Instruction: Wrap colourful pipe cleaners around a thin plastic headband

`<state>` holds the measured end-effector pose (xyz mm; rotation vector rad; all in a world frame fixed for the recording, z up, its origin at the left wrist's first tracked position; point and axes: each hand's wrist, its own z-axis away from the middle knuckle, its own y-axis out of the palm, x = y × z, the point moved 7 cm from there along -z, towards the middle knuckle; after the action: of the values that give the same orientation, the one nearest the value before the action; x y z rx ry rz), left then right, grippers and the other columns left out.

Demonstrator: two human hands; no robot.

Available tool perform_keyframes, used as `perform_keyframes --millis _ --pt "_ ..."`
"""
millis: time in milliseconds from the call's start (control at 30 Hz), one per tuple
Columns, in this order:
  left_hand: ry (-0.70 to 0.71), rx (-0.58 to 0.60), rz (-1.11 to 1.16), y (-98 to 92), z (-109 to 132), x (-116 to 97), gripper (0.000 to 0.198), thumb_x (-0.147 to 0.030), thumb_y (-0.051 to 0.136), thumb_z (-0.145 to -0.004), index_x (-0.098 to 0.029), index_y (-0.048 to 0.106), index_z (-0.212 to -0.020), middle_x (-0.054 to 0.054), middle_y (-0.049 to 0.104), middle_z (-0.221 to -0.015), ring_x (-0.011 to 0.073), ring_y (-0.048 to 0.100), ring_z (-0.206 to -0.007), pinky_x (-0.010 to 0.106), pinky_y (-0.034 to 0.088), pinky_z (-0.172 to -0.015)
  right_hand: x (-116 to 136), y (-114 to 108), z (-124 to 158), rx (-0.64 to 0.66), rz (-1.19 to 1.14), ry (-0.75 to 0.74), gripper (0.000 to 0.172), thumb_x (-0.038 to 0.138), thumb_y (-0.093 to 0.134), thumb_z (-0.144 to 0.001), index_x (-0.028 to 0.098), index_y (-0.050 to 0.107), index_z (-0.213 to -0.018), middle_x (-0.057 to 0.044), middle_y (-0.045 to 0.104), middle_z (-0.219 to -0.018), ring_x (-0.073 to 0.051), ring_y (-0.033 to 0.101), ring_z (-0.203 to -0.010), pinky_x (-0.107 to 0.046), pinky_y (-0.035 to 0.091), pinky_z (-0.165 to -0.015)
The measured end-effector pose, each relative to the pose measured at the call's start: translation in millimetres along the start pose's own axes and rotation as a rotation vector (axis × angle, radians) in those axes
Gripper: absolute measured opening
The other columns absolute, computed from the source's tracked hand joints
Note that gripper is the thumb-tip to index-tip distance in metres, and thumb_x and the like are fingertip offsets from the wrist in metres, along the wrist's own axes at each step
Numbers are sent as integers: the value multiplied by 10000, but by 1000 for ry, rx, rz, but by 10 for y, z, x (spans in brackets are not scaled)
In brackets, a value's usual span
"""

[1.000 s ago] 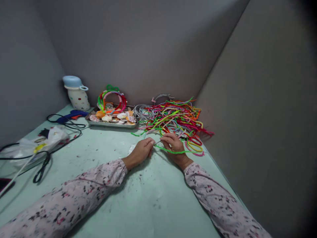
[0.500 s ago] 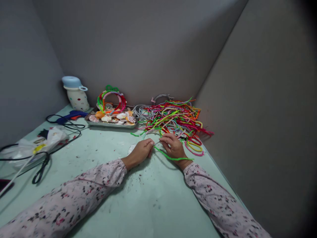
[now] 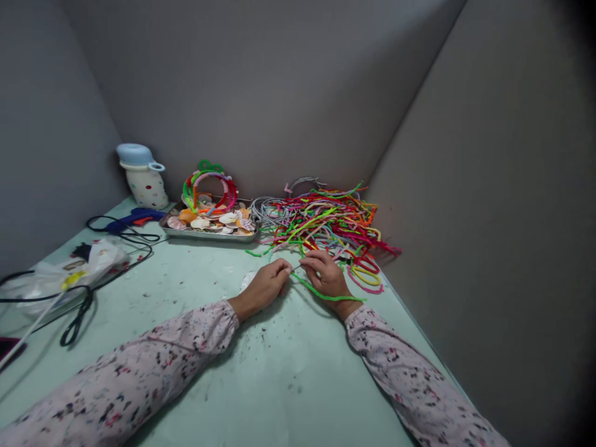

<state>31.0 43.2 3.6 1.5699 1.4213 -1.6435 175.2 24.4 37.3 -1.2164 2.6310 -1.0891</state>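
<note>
My left hand (image 3: 266, 284) is closed in a pinch on one end of a bright green pipe cleaner (image 3: 321, 293). Its free length trails right, under my right palm and past the wrist. Opposite it, my right hand (image 3: 327, 278) pinches a thin grey wire (image 3: 297, 267) that spans the small gap between the fingertips. The wire's far end meets the green pipe cleaner at my left fingertips; how they join is too small to tell. Just beyond both hands lies a tangled heap of coloured pipe cleaners (image 3: 326, 217).
A metal tray (image 3: 209, 235) of seashells stands at the back, with pipe-cleaner hoops (image 3: 210, 176) on it. Coiled grey wire (image 3: 270, 211) lies beside it. At left are a bottle (image 3: 146, 186), a blue glue gun (image 3: 133, 218), black cable (image 3: 74, 323) and a plastic bag (image 3: 100, 257). Walls enclose the table.
My left fingertips have shifted very slightly right, toward my right hand, and the green pipe cleaner has moved a little with them. My right hand stays in place.
</note>
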Motion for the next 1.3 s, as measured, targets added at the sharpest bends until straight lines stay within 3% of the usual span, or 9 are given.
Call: perform_keyframes --millis 100,200,500,767,1300 --pt "69 -49 -81 -19 -8 -42 129 -215 463 -834 -196 545 -931 -49 523 -638 121 493 -591 249 377 -598 7 -13 -13 -7 8 11 159 213 557 -888 238 662 -1005 -78 626 -1016 -180 620 -931 -317 550 -786" --pt "153 -170 -219 -89 -3 -140 126 -146 507 -778 -184 563 -885 -14 555 -777 125 507 -687 259 394 -666 41 -21 -26 2 -15 -9 157 205 553 -890 231 658 -1004 -76 629 -976 -178 618 -913 -311 545 -774" --pt "166 -316 -262 -202 29 -219 115 -149 536 -792 -182 559 -900 7 551 -895 104 511 -667 250 429 -677 82 -21 -27 20 -81 -38 160 178 566 -880 219 645 -1012 -64 634 -918 -175 615 -877 -304 530 -754" --pt "175 -317 -249 -198 46 -225 129 -191 549 -811 -186 555 -940 26 559 -986 110 521 -694 253 439 -683 72 -32 -32 34 -119 10 154 189 541 -893 228 637 -1008 -62 645 -926 -181 613 -885 -332 529 -769" --pt "199 -330 -338 -191 54 -247 147 -208 571 -807 -192 522 -944 10 529 -916 114 510 -685 255 419 -670 74 -12 -22 58 -165 29 140 191 550 -891 225 631 -1001 -55 654 -929 -175 610 -866 -328 518 -773"
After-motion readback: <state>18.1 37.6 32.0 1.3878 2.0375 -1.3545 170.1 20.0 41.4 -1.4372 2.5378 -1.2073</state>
